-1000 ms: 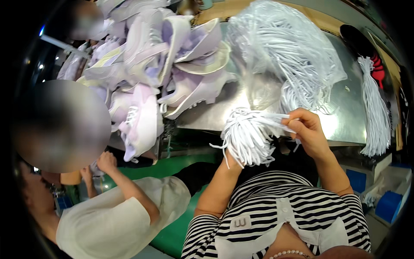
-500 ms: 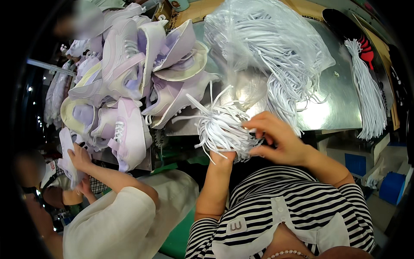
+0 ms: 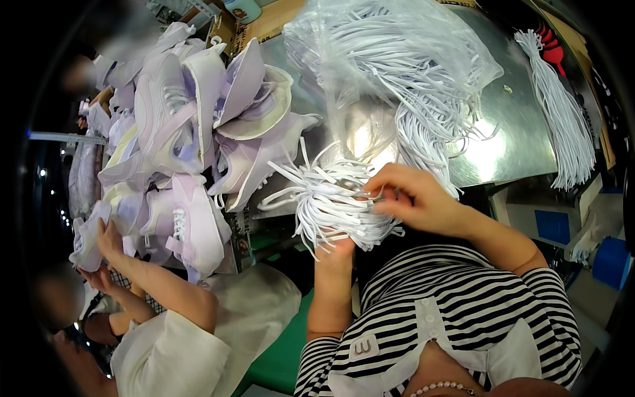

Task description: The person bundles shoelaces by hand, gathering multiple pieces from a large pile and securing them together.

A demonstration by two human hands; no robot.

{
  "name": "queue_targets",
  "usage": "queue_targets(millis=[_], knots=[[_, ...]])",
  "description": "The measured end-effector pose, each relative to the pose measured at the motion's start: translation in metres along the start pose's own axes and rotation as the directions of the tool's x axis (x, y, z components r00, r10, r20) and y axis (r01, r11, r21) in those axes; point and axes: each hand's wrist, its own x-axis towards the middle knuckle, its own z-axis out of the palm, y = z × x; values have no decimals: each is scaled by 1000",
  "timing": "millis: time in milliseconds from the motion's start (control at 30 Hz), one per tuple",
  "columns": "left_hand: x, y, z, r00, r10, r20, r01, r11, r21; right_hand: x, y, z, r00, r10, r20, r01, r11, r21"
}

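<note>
A loose bundle of white shoelaces [image 3: 334,205] fans out in front of me, over the near edge of the metal table. My left hand [image 3: 337,249] is under it, mostly covered by the hanging laces, and appears wrapped round the bundle. My right hand [image 3: 413,202] is at the bundle's right side, thumb and fingers drawn together on lace ends. How many laces they pinch is too small to tell. Just beyond lies a bigger heap of white laces [image 3: 430,106], partly inside a clear plastic bag [image 3: 337,73].
Pale lilac shoe uppers [image 3: 159,126] are piled on the left, some laced. On the left a co-worker's hands [image 3: 109,241] hold another upper [image 3: 89,235]. A long lace bundle [image 3: 559,119] lies along the right edge of the metal table [image 3: 526,142], near a red object [image 3: 552,58].
My right hand has closed in on the bundle, its fingers coming together at the laces. The view has shifted slightly. The co-worker's upper has tilted and sits lower left.
</note>
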Motion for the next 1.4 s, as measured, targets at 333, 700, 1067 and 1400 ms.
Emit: queue_targets(millis=[333, 700, 1067, 1400], knots=[[10, 1, -15, 932, -357, -60, 267, 789, -554, 8, 7, -27, 974, 107, -198, 12, 855, 519], [-6, -72, -128, 867, -440, 233, 435, 445, -783, 18, 16, -39, 966, 207, -153, -95, 839, 535], [34, 35, 34, 872, 434, 228, -444, 500, 743, 13, -3, -52, 986, 149, -73, -105, 899, 425], [21, 39, 36, 918, 370, 146, -282, 347, 894, 11, 3, -57, 972, 229, -51, -174, 850, 498]])
